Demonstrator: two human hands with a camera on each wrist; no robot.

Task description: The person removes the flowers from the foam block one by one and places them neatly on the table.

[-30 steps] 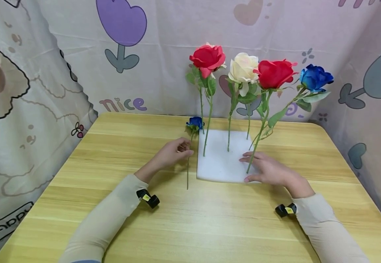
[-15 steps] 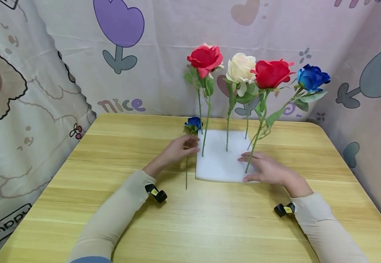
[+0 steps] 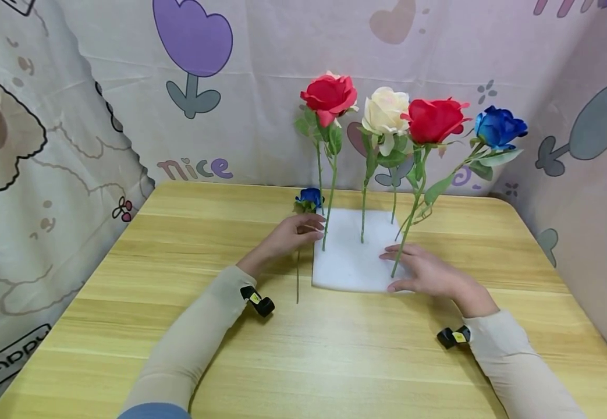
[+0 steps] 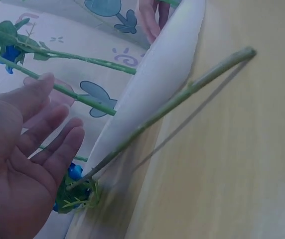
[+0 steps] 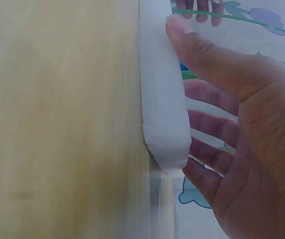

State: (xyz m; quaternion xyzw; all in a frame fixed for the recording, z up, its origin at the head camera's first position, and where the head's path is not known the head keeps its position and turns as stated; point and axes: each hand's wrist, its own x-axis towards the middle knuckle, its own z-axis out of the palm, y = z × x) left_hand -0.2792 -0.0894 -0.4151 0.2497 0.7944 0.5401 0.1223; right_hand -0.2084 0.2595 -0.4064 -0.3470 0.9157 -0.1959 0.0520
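Observation:
A white foam board [image 3: 352, 270] lies on the table with several artificial roses upright in it: a red rose [image 3: 328, 98] at left, a cream rose [image 3: 385, 112], a red rose [image 3: 436, 119] at right and a leaning blue rose [image 3: 500, 127]. My left hand [image 3: 299, 234] is at the board's left edge, its fingers extended beside the left red rose's stem [image 3: 329, 201]; contact is unclear. Beneath that hand a loose blue rose [image 3: 309, 198] lies with its stem [image 4: 182, 94] toward me. My right hand [image 3: 429, 269] rests at the board's right front corner, fingers spread.
A wooden table [image 3: 334, 361] carries everything. Behind it hangs a printed curtain [image 3: 277, 46], continuing along both sides. Another pale bloom is mostly hidden behind the left red rose. Each wrist wears a small black camera, such as the left camera [image 3: 258, 302].
My left hand has let go of the loose blue rose's stem and moved right to the left red rose's stem, its fingers straightening. The right hand stays at the board's corner.

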